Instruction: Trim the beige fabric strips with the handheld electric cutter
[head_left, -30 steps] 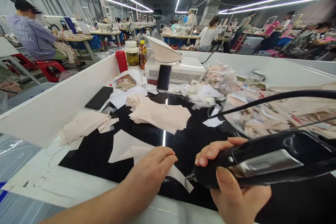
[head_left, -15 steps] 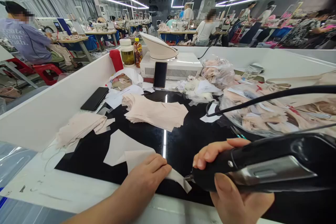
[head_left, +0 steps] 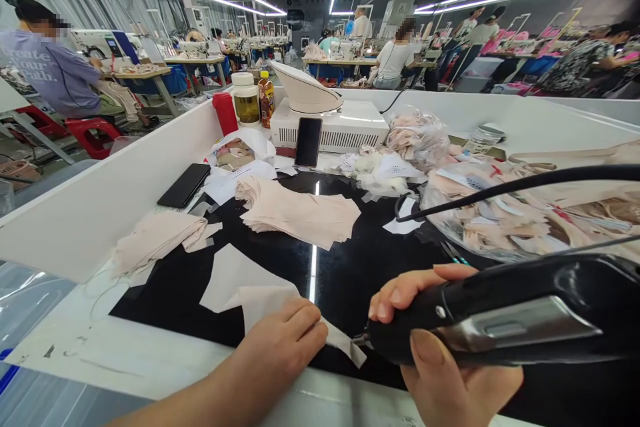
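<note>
My left hand [head_left: 283, 350] presses with its fingers together on a pale fabric piece [head_left: 263, 300] that lies on the glossy black work surface [head_left: 260, 253]. From under those fingers a narrow strip of the piece runs right. My right hand [head_left: 440, 340] is wrapped round a black hand-held tool [head_left: 520, 320] with a silver switch plate. The tool's thin metal tip [head_left: 361, 340] meets the end of the strip. Beyond my hands lies a stack of peach fabric pieces [head_left: 300, 212], and a folded peach stack [head_left: 155, 240] is at the left.
A dark phone [head_left: 184, 185] lies left, another phone [head_left: 309, 141] leans on a white machine [head_left: 330, 127]. Bagged fabric [head_left: 495, 207] and a black cable [head_left: 525, 178] fill the right. Small scissors [head_left: 454, 253] lie near the tool. White walls [head_left: 100, 213] border the surface. People sit beyond.
The camera view has shifted slightly. My left hand sits very slightly further right along the strip. My right hand and the tool look almost unchanged.
</note>
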A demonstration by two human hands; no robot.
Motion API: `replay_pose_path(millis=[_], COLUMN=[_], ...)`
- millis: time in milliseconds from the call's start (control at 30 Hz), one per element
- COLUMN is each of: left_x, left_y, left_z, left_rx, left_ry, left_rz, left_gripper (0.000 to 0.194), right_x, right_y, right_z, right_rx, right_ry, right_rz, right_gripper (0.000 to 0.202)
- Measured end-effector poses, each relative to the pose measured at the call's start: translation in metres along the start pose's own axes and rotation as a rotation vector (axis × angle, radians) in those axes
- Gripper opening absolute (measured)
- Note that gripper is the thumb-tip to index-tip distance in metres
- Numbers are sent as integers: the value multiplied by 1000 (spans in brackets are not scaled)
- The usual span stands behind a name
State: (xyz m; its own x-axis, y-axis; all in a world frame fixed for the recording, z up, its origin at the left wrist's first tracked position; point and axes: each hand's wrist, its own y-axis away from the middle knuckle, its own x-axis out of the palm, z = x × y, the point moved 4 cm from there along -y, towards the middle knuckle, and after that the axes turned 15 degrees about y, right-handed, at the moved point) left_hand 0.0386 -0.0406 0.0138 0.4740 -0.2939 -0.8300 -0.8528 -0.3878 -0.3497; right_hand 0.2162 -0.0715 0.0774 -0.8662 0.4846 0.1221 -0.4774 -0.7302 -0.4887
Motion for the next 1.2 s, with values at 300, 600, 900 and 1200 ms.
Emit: replay_pose_path(millis=[300,600,900,1200], left_x=[10,9,18,21], left_y=[-1,8,13,11], left_z=[-6,-7,-11,-12], left_rx=[97,94,117,113], left_ry=[-190,-180,-222,-216], left_rz=[-79,-78,-132,-168], left_gripper=[30,26,27,29], right_x=[-2,-3,1,16], right_y=[0,-1,-9,-13], right_z=[1,2,5,-5], right_rx=[9,-10,18,13], right_ry=[18,4,-30,-61], right_rz=[-13,-9,-1,42], right_gripper=[39,38,38,35])
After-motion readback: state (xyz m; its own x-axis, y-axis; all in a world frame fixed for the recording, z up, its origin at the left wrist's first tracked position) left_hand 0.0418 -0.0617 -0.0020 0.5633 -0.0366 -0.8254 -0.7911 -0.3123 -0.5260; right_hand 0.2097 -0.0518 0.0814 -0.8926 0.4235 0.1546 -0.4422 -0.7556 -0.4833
